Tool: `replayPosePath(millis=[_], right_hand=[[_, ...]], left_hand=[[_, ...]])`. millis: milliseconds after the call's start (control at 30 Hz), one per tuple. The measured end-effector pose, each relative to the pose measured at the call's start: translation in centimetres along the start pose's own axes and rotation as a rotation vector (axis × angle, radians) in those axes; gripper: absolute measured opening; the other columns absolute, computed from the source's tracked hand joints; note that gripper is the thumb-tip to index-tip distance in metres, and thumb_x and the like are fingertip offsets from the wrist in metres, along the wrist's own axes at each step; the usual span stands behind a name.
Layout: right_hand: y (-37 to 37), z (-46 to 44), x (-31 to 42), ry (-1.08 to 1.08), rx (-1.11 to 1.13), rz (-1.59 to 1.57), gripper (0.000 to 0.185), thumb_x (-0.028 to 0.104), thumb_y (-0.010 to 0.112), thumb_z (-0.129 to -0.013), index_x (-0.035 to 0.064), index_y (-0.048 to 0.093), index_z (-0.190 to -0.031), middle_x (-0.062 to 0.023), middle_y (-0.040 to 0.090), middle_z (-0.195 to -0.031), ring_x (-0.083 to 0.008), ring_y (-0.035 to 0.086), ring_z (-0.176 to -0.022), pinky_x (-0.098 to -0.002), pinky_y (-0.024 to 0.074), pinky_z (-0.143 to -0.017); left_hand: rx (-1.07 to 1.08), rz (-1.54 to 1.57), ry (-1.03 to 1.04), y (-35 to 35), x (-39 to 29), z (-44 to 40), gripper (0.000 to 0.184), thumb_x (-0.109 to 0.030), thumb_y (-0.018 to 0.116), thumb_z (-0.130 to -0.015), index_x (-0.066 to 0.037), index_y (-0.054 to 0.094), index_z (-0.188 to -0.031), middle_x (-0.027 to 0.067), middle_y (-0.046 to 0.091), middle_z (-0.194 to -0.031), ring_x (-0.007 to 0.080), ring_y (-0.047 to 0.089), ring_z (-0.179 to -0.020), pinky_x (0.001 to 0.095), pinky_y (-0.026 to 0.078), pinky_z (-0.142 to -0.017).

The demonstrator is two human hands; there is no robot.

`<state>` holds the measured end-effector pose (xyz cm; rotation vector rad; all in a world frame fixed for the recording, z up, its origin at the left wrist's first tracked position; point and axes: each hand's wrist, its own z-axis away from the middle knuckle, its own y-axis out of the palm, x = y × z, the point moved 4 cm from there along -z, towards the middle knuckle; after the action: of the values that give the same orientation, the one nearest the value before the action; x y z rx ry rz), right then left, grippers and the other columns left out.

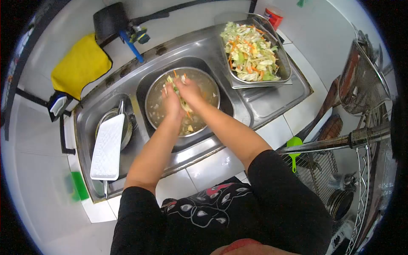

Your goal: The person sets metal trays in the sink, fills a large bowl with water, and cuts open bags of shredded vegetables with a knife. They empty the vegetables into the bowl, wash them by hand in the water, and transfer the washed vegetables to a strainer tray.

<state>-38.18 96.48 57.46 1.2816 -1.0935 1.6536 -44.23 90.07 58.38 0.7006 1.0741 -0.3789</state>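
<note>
Both hands are over a round metal bowl (212,106) of cloudy water, set in the sink's middle basin. My left hand (171,102) and my right hand (189,90) are cupped close together, fingers pressed around shredded vegetables (170,79). Pale cabbage shreds and orange carrot strips poke out past the fingertips. More shreds hang down between the wrists, and loose bits float in the water. To the right of the bowl, a rectangular metal tray (290,70) holds a heap of cut cabbage and carrot (253,51) on the drainboard.
A white tray (107,146) leans across the left basin over a metal pot. A yellow cloth (80,66) and a black dustpan-like piece (110,23) hang at the back. On the right, a strainer (363,85) and a green-handled tool (294,146) hang beside a wire rack.
</note>
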Motion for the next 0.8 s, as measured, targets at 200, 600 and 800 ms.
replayPosePath(millis=[200,600,800], right_hand=[[-10.9,-1.1,10.2,-0.344,-0.250,0.136,0.046,0.039,0.055,-0.080,-0.0031,0.059,-0.096,-0.0217,0.060,-0.086,-0.0265,0.058,-0.083,-0.0335,0.0439,-0.074],[-28.7,-16.1,14.7,-0.530,-0.404,-0.200,0.049,0.044,0.057,-0.077,0.0023,0.060,-0.103,-0.0175,0.060,-0.101,-0.0307,0.055,-0.099,-0.0376,0.0418,-0.081],[-34.1,-25.1,4.6,-0.032,-0.201,0.226,0.042,0.032,0.053,-0.083,0.0091,0.052,-0.118,-0.0070,0.054,-0.113,-0.0187,0.049,-0.102,-0.0340,0.0398,-0.085]], left_hand=[[0.285,0.180,0.189,11.5,-4.5,0.8,0.055,-0.039,0.049,-0.087,-0.005,0.037,-0.127,0.0175,0.044,-0.125,0.0268,0.043,-0.114,0.0353,0.037,-0.091],[0.616,-0.361,0.570,33.9,-8.3,-4.8,0.056,-0.045,0.048,-0.086,-0.008,0.039,-0.127,0.0147,0.040,-0.129,0.0270,0.042,-0.113,0.0373,0.037,-0.091],[0.806,-0.518,0.172,36.7,-1.6,-14.9,0.056,-0.047,0.039,-0.089,-0.011,0.034,-0.131,0.0155,0.035,-0.134,0.0319,0.036,-0.121,0.0463,0.036,-0.094]])
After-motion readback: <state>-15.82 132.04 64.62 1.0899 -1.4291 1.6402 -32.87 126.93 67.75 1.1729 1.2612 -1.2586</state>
